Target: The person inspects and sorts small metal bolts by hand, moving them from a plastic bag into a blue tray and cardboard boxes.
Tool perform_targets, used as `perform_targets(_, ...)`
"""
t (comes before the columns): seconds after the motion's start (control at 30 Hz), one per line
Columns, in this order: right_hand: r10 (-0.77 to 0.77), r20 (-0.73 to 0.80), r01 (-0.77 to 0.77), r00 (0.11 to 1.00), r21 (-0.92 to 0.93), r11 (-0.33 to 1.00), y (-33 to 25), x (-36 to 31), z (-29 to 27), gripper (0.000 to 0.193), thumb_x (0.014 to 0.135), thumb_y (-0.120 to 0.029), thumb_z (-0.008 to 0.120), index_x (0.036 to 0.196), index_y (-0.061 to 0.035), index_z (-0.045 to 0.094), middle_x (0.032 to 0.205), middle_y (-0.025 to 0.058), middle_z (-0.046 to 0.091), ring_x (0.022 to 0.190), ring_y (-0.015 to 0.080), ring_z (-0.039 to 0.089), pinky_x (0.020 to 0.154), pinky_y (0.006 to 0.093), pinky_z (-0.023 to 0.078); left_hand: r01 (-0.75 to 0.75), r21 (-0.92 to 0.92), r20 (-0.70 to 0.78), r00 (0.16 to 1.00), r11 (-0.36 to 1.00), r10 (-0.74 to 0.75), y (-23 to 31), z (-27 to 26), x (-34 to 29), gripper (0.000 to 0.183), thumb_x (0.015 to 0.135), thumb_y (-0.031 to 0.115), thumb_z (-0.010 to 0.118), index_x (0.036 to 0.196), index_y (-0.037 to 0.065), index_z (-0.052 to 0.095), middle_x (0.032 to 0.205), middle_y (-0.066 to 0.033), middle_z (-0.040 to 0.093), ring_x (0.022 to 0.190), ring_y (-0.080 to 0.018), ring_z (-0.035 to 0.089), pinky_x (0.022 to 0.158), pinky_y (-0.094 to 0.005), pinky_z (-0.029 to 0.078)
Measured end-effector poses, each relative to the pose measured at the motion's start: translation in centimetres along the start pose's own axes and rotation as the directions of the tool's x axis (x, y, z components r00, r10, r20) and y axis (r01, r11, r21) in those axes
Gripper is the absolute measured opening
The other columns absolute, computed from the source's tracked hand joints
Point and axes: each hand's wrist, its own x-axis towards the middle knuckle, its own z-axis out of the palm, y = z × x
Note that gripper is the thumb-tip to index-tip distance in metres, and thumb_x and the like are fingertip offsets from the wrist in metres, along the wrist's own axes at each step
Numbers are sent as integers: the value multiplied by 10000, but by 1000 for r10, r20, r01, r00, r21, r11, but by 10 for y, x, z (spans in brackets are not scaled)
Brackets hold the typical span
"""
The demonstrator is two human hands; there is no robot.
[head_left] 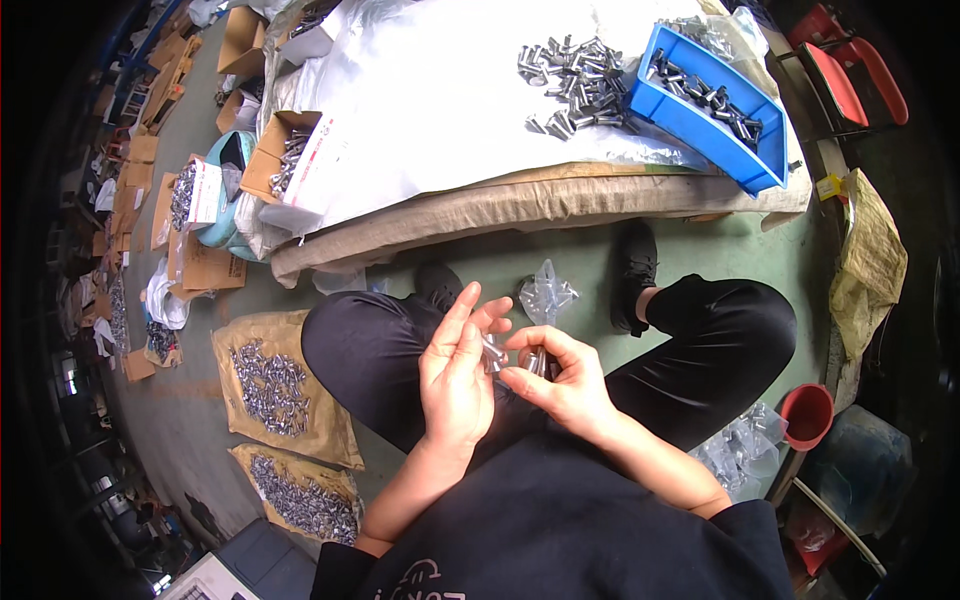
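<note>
Above my lap my two hands are close together. My left hand (455,385) is turned palm inward, its fingers half curled against a small shiny metal part (493,355). In my right hand (570,385), thumb and fingers close round more shiny metal parts (536,362), which look short and cylindrical; the fingers hide some of them. A clear plastic bag (546,297) lies on the floor just beyond my hands, between my feet. On the table is a loose pile of similar metal parts (580,85), beside a blue bin (660,105) that holds more.
The table's cloth-covered front edge (520,200) runs in front of my knees. At my left, brown sheets (335,430) bear many metal parts, near cardboard boxes (265,160). At my right are filled clear bags (745,450), a red bucket (806,415) and a red chair (838,85).
</note>
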Motion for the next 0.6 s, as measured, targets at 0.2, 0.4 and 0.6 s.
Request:
perform_targets(0.2,-198,-37,189,979,-178,966,8,2,-3,169,763,-62,638,912,-7,579,686,-32,515,568,6,416,500,149,326,-133,176,43,991,975,127,1,4,-5,365,909,153,410,1239,0,387,1136,-139,512,925,-130,491,734,-229,409)
perform_targets(0.4,71,-71,-51,995,262,964,2,-1,-8,181,779,-53,611,948,4,581,674,9,558,497,35,449,437,160,337,-87,298,12,996,951,87,3,-14,-4,290,867,237,510,982,-20,576,810,-34,582,686,-59,499,559,-181,371)
perform_targets(0.6,29,-65,-15,997,213,977,2,-1,-8,182,777,-46,610,951,0,579,693,17,573,505,40,465,442,160,358,-80,342,23,997,936,77,7,-12,-6,237,805,137,603,978,-23,584,741,-9,585,570,-25,433,501,-150,338)
